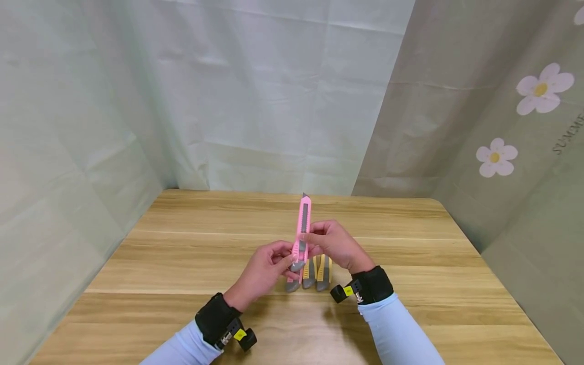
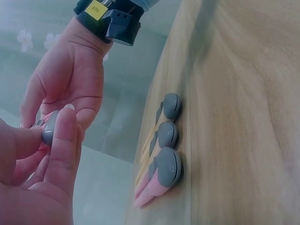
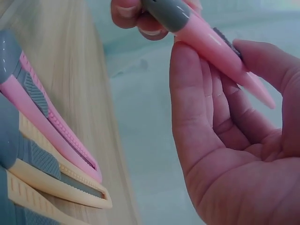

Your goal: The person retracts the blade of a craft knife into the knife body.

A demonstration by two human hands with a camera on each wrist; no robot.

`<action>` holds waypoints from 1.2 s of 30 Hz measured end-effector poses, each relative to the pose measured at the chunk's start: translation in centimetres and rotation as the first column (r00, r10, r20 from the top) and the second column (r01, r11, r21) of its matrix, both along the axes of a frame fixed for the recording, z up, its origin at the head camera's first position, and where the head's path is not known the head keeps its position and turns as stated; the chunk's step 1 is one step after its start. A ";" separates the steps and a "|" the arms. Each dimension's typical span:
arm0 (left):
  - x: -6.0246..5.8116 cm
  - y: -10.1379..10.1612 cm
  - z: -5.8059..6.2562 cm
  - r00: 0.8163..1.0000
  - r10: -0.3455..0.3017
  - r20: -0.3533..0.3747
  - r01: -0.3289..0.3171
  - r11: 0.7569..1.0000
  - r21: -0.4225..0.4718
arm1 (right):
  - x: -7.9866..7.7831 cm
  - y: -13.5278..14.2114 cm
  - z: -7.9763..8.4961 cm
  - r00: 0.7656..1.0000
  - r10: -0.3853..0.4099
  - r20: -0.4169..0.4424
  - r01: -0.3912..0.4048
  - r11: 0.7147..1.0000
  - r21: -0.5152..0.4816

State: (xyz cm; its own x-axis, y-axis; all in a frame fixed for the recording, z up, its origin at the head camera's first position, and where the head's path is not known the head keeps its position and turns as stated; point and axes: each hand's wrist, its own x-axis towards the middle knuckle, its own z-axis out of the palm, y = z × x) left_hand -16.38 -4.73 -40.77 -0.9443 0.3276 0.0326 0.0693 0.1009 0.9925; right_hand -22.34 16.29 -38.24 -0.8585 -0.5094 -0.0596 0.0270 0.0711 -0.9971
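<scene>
Both hands hold a pink utility knife (image 1: 304,217) upright above the table, its grey blade tip just showing at the top. My left hand (image 1: 261,267) pinches the grey butt end between thumb and fingers. Higher up, my right hand (image 1: 336,246) grips the knife's body, its thumb (image 3: 262,58) against the grey slider. Below the hands a second pink utility knife (image 3: 70,136) lies on the table, partly hidden in the head view. Beside it are two yellow utility knives, one in the middle (image 1: 309,276) and one to the right (image 1: 324,276).
The wood-grain table (image 1: 191,238) runs back to a pale hanging cloth (image 1: 274,101). More cloth hangs at both sides, with white flowers (image 1: 496,157) printed on the right one. Each wrist wears a black strap (image 1: 371,285) with a small camera.
</scene>
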 end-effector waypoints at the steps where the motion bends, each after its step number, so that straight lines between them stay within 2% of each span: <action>1: 0.0 0.0 0.0 1.000 0.002 0.001 -0.002 1.000 0.002 | 0.0 0.0 0.0 1.000 0.002 0.003 -0.002 1.000 -0.007; 5: -0.1 -0.1 0.1 1.000 0.010 0.007 -0.010 1.000 0.003 | -0.1 -0.1 -0.1 1.000 0.020 0.006 -0.020 1.000 -0.015; 11: -0.1 -0.2 0.3 1.000 0.019 0.011 -0.019 1.000 -0.008 | 0.0 -0.3 0.0 0.998 0.051 -0.031 -0.050 0.998 0.035; 23: -0.1 -0.2 0.5 1.000 0.024 -0.005 -0.024 1.000 -0.005 | 0.3 -0.2 0.0 0.992 0.002 -0.127 0.007 0.997 0.073; 36: 0.0 -0.1 0.7 0.999 0.042 0.012 -0.042 0.999 -0.003 | 0.2 -0.3 -0.1 0.996 0.011 -0.093 -0.007 0.999 0.040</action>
